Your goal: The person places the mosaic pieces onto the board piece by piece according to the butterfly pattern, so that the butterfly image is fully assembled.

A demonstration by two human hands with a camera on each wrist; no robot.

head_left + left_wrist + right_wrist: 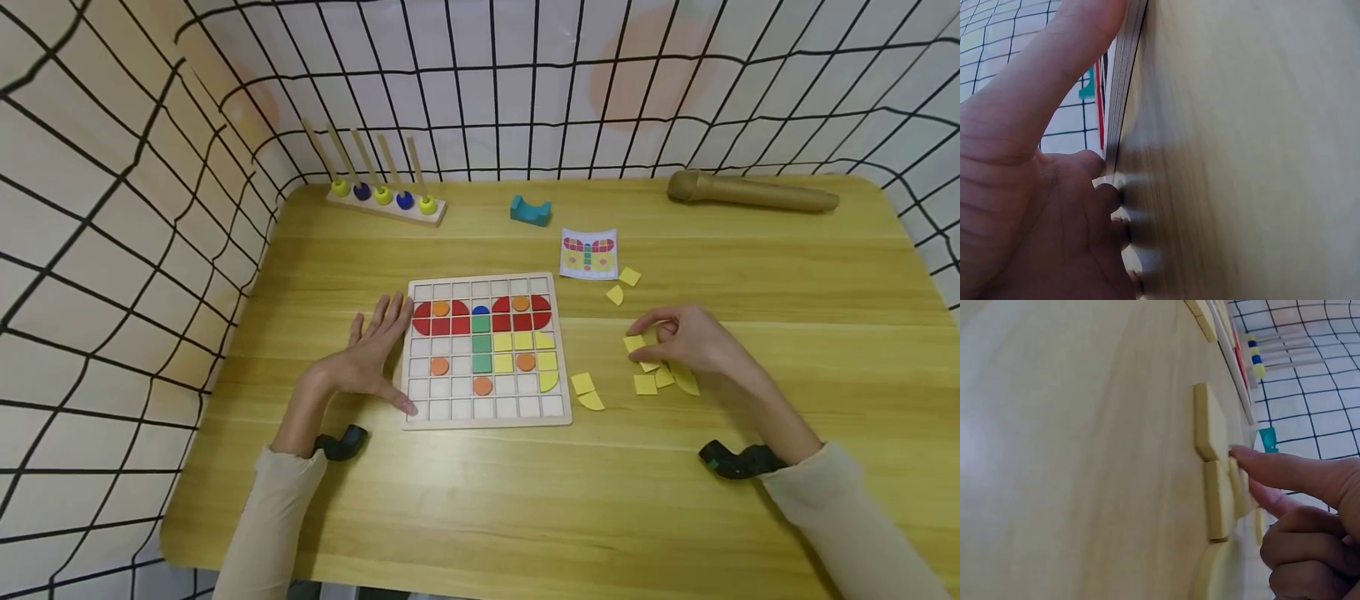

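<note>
My left hand (367, 358) rests spread along the left edge of a wooden grid board (487, 423), thumb at its near left corner. Red, orange, green, blue and yellow pieces lie on the board, forming part of a butterfly. To the right of it, my right hand (693, 337) pinches a yellow square tile (634, 342) between thumb and index finger. Below that hand sits a small group of yellow pieces, among them a square (645, 384) and a larger curved piece (684, 379). The left wrist view shows the left thumb (1054, 69) at the board's side.
A picture card (588, 260) lies behind the board, two small yellow pieces (629, 277) near it. Two more yellow pieces (582, 383) lie beside the board. Farther back are a peg stand (390, 207), a teal block (530, 212) and a wooden stick (757, 193), before black netting.
</note>
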